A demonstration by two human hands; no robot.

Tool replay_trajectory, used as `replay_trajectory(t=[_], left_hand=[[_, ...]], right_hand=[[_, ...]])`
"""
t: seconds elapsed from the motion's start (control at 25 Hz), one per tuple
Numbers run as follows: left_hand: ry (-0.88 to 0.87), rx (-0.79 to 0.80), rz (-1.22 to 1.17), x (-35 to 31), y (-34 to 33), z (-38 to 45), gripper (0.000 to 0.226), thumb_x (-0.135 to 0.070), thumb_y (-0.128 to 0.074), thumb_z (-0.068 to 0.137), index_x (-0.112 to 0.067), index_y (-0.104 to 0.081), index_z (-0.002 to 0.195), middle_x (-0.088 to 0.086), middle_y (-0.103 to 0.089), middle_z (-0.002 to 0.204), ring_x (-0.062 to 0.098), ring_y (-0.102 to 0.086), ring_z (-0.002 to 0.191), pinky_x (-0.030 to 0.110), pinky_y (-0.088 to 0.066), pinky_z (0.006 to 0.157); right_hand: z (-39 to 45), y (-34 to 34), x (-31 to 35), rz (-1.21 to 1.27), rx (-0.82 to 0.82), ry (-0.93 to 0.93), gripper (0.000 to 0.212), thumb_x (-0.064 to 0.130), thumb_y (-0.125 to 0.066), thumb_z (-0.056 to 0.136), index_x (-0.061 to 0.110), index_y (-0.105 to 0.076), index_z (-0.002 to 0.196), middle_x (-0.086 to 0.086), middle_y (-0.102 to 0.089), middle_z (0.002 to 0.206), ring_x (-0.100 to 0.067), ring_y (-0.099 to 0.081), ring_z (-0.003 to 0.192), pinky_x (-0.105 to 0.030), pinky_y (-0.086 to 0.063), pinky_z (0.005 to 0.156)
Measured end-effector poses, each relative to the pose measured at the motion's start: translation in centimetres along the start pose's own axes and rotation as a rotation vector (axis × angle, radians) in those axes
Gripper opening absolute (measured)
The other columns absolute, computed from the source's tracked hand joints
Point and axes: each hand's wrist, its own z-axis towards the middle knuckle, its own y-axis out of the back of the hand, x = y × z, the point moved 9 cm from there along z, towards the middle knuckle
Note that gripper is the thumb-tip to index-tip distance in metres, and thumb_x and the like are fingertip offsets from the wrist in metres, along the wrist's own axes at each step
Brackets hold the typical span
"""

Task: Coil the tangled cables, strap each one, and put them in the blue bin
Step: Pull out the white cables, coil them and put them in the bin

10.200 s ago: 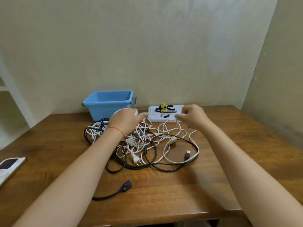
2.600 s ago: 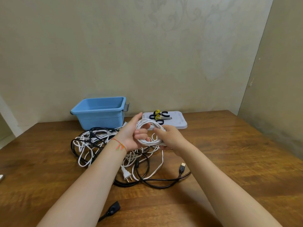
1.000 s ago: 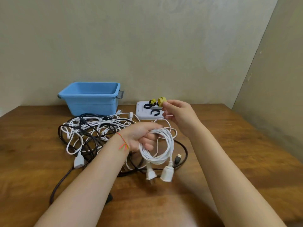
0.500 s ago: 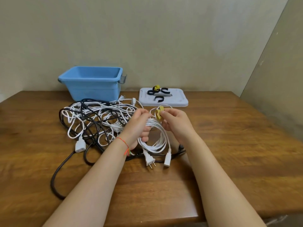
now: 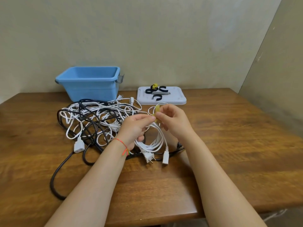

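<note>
White cable (image 5: 151, 141), already wound into a coil, hung from the left hand (image 5: 133, 128), whose fingers were curled round the top of the loops; its plug and socket ends dangled just above the table (image 5: 229, 145). The right hand (image 5: 173, 122) pinched a yellow strap (image 5: 157, 110) at the top of the coil, with the left thumb and forefinger meeting it there. The step in hand appeared to be strapping this first coil. The next move would call for passing the strap round all the loops and pressing it closed without letting them spring apart.

Behind and to the left lay the remaining tangle (image 5: 95, 117) of white and black cables, touching the coil's near side. The blue bin (image 5: 91, 84) stood at the back, with nothing seen inside. Beside it a white lid (image 5: 177, 97) carried the spare straps (image 5: 155, 92). The tangle lay between the hands and the bin.
</note>
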Motion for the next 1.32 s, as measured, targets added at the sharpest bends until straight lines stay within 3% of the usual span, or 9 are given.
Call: replay_trajectory(t=[0.2, 0.32, 0.48, 0.56, 0.76, 0.88, 1.04, 1.2, 1.32], left_hand=[[0.101, -0.006, -0.057, 0.8, 0.2, 0.2, 0.012, -0.022, -0.070, 0.091, -0.010, -0.067, 0.090, -0.006, -0.023, 0.049, 0.008, -0.019, 0.038, 0.019, -0.020, 0.037], [0.110, 0.009, -0.027, 0.7, 0.1, 0.0, 0.019, -0.029, -0.068, 0.093, -0.010, -0.070, 0.090, -0.006, -0.023, 0.049, 0.008, -0.019, 0.039, 0.019, -0.021, 0.037], [0.173, 0.020, -0.088, 0.7, -0.1, -0.1, 0.021, -0.027, -0.055, 0.098, -0.009, -0.066, 0.097, -0.006, -0.026, 0.050, 0.007, -0.020, 0.037, 0.020, -0.024, 0.037], [0.211, 0.040, -0.147, 0.9, -0.2, 0.0, 0.013, -0.021, -0.050, 0.099, -0.010, -0.058, 0.098, -0.005, -0.029, 0.051, 0.007, -0.021, 0.036, 0.019, -0.026, 0.036], [0.206, 0.004, -0.137, 0.9, 0.0, -0.1, 0.012, -0.016, -0.045, 0.102, -0.011, -0.050, 0.092, -0.003, -0.029, 0.053, 0.007, -0.022, 0.037, 0.021, -0.028, 0.038], [0.202, 0.025, -0.118, 0.8, -0.2, 0.0, 0.013, -0.020, -0.045, 0.103, -0.011, -0.054, 0.101, -0.003, -0.034, 0.051, 0.007, -0.026, 0.035, 0.020, -0.029, 0.038], [0.189, 0.005, -0.105, 1.0, 0.0, 0.3, 0.036, -0.021, -0.044, 0.103, -0.005, -0.049, 0.135, -0.002, -0.045, 0.043, 0.008, -0.033, 0.030, 0.021, -0.032, 0.036], [0.171, 0.034, -0.091, 0.6, -0.1, 0.2, 0.025, -0.011, -0.045, 0.096, -0.010, -0.054, 0.073, 0.001, -0.033, 0.055, 0.008, -0.025, 0.033, 0.020, -0.029, 0.037], [0.163, 0.043, -0.105, 0.7, -0.1, 0.4, 0.030, -0.010, -0.044, 0.096, -0.013, -0.049, 0.067, 0.001, -0.028, 0.057, 0.009, -0.021, 0.036, 0.020, -0.029, 0.038]], right_hand=[[0.5, 3.0, 0.7, 0.373, -0.126, 0.067, 0.006, 0.015, -0.058, 0.096, 0.012, -0.063, 0.097, -0.001, -0.068, 0.084, -0.019, -0.065, 0.087, -0.034, -0.052, 0.087], [-0.2, 1.8, 1.8, 0.492, -0.001, 0.039, 0.007, 0.008, -0.052, 0.100, 0.008, -0.060, 0.100, 0.000, -0.057, 0.065, -0.017, -0.055, 0.061, -0.035, -0.051, 0.071], [-1.5, 0.0, 3.1, 0.025, 0.173, 0.048, 0.017, 0.017, -0.055, 0.100, 0.016, -0.072, 0.101, 0.013, -0.049, 0.056, -0.003, -0.039, 0.048, -0.018, -0.033, 0.047], [-2.2, -1.2, 3.6, -0.266, 0.280, 0.103, 0.016, 0.020, -0.061, 0.097, 0.023, -0.076, 0.097, 0.014, -0.061, 0.059, 0.001, -0.048, 0.053, -0.011, -0.037, 0.052], [-2.7, -3.8, 2.4, -0.835, 0.431, 0.136, 0.016, 0.021, -0.066, 0.091, 0.029, -0.076, 0.100, 0.009, -0.066, 0.092, -0.009, -0.061, 0.084, -0.024, -0.050, 0.075], [-3.0, -4.3, 3.0, -0.937, 0.411, 0.171, 0.019, 0.017, -0.062, 0.094, 0.027, -0.074, 0.105, 0.006, -0.066, 0.102, -0.013, -0.061, 0.088, -0.029, -0.054, 0.080], [-3.4, -4.6, 4.3, -0.870, 0.346, 0.228, 0.011, 0.023, -0.067, 0.091, 0.027, -0.074, 0.098, 0.010, -0.058, 0.085, -0.010, -0.054, 0.078, -0.023, -0.044, 0.068], [-2.9, -4.7, 4.7, -0.842, 0.221, 0.352, 0.018, 0.009, -0.065, 0.089, 0.023, -0.065, 0.101, 0.001, -0.058, 0.098, -0.021, -0.059, 0.092, -0.036, -0.052, 0.082], [-2.9, -5.1, 5.3, -0.900, 0.139, 0.504, 0.019, -0.003, -0.067, 0.083, 0.013, -0.065, 0.093, -0.006, -0.059, 0.093, -0.027, -0.053, 0.091, -0.039, -0.047, 0.076]])
